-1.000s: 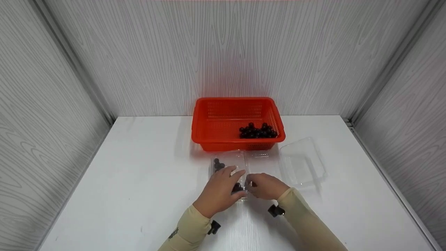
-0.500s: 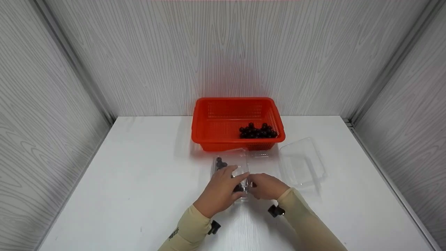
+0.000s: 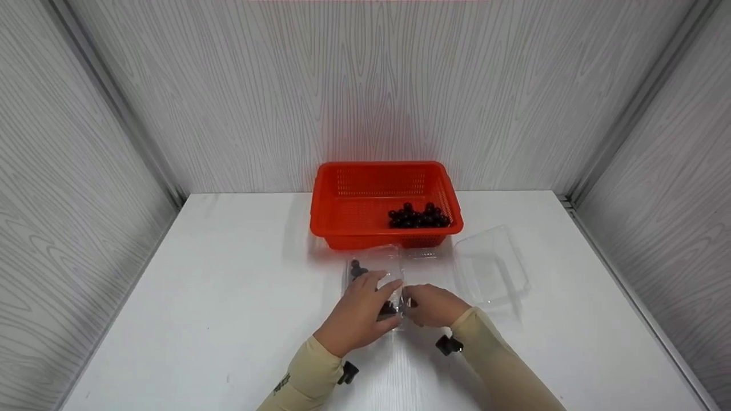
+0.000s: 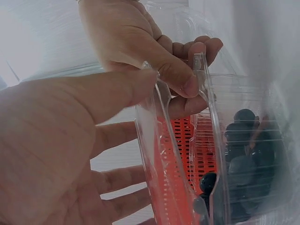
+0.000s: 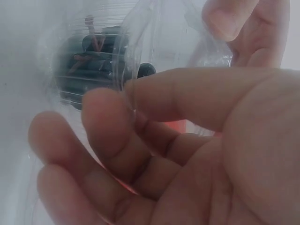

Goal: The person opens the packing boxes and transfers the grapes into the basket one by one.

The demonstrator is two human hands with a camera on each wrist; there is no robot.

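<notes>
A clear plastic clamshell box (image 3: 377, 257) with dark grapes (image 4: 243, 164) in it stands in front of the basket, its halves partly apart in the left wrist view. My left hand (image 3: 354, 314) lies across one half with spread, fairly straight fingers; its thumb touches a corner tab of the rim. My right hand (image 3: 438, 305) pinches the rim of the grape-filled half between thumb and index finger, as the right wrist view shows too. Its other fingers curl loosely beneath. In the head view, my left hand hides part of the box and some grapes.
Behind the box is a red slotted basket (image 3: 342, 233), with a heap of dark grapes (image 3: 418, 217) in its right side. More clear plastic packaging (image 3: 485, 268) lies to the right. Pale panels (image 3: 371, 85) enclose the white table (image 3: 240, 319) at the back and sides.
Relative to the basket, the clamshell box has shifted slightly to the right since the earliest frame. Both hands keep nearly the same pose. The head view itself has moved a little.
</notes>
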